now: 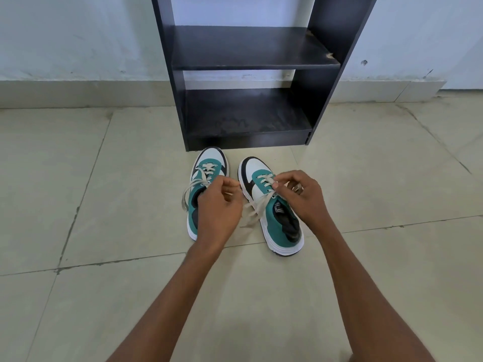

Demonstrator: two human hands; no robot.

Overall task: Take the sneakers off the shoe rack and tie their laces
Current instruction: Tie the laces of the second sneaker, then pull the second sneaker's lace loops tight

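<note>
Head view: both hands' fingers (277,184) pinching right sneaker (271,205) laces (254,207), tongue label (278,207) seemingly unreadable.

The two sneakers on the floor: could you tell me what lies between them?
In the head view, bare floor tile separates the left sneaker from the right sneaker; nearer the hands, loose laces cross the gap.

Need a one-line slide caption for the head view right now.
Both sneakers on the floor before the rack; left hand and right hand pull laces on the right sneaker.
</note>
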